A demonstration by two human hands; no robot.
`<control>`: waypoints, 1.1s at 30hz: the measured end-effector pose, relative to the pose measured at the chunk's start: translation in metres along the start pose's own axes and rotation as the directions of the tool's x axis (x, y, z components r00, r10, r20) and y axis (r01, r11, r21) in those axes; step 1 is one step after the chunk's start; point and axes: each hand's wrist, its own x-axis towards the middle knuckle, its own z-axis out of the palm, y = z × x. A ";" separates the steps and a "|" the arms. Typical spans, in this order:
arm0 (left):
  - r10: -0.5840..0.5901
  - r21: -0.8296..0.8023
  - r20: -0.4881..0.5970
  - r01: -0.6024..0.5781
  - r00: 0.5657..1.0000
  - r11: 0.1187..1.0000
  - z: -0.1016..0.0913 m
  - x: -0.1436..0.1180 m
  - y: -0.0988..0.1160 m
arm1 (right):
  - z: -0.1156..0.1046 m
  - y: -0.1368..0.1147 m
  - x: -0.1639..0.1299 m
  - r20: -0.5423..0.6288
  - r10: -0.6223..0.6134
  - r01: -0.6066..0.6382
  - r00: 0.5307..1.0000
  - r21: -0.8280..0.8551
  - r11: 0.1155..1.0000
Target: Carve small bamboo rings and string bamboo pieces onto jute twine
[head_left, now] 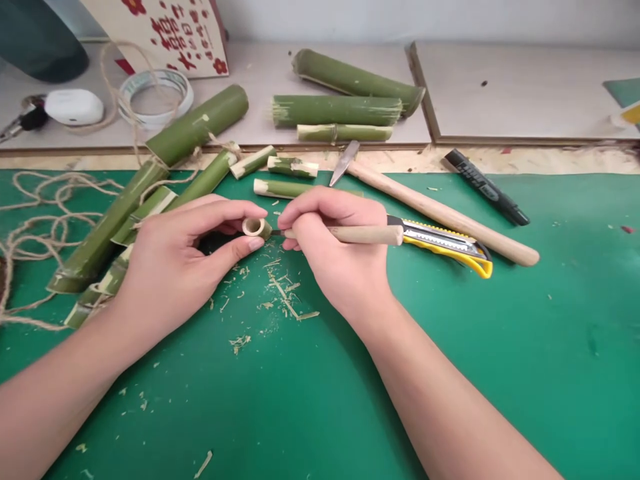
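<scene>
1. Near the middle of the green bench (450, 373), the left hand (175, 267) pinches a short bamboo ring (257, 228) between thumb and forefinger, its hollow end turned up toward the camera.
2. Just right of the ring, the right hand (335, 247) grips a wooden-handled tool (367, 234) like a pen; its tip meets the ring's side, though the tip is too small to make out, so whether it is a blade or a point I cannot tell.
3. Below both hands, pale bamboo shavings (280, 293) lie scattered on the bench.
4. Behind the right hand, a yellow utility knife (450, 243) lies on the bench, touching or just beside a long wooden hammer handle (440, 213) that runs diagonally.
5. Left of the left hand, long green bamboo stalks (125, 213) lie bundled, with twine (45, 207) looped around and beside them.
6. Farther back, short bamboo pieces (290, 167) and thicker bamboo sections (345, 100) rest near the bench edge, and a black marker (485, 187) lies to the right.
7. No open container shows; a roll of tape (155, 97) and a white case (73, 107) sit at the far left.
</scene>
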 end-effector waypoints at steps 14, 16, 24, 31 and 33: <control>0.011 0.015 0.022 -0.011 1.000 1.000 -0.002 0.001 -0.001 | 0.002 -0.002 0.004 0.056 0.014 -0.012 0.998 -0.038 0.999; 0.004 0.004 0.029 -0.004 1.000 1.000 -0.002 0.001 0.000 | 0.001 -0.001 0.004 0.046 0.020 -0.018 0.999 -0.028 0.999; 0.004 0.002 0.022 -0.004 1.000 1.000 -0.001 0.001 -0.001 | 0.000 0.000 0.004 0.053 0.050 -0.052 0.997 0.039 0.998; -0.004 -0.027 0.025 0.004 1.000 1.000 -0.001 0.002 -0.002 | 0.001 -0.002 0.004 0.063 0.043 -0.044 0.997 0.007 0.999; 0.002 -0.036 0.026 -0.001 1.000 0.999 -0.001 0.002 -0.003 | 0.002 -0.002 0.005 0.069 0.039 -0.039 0.997 -0.008 0.999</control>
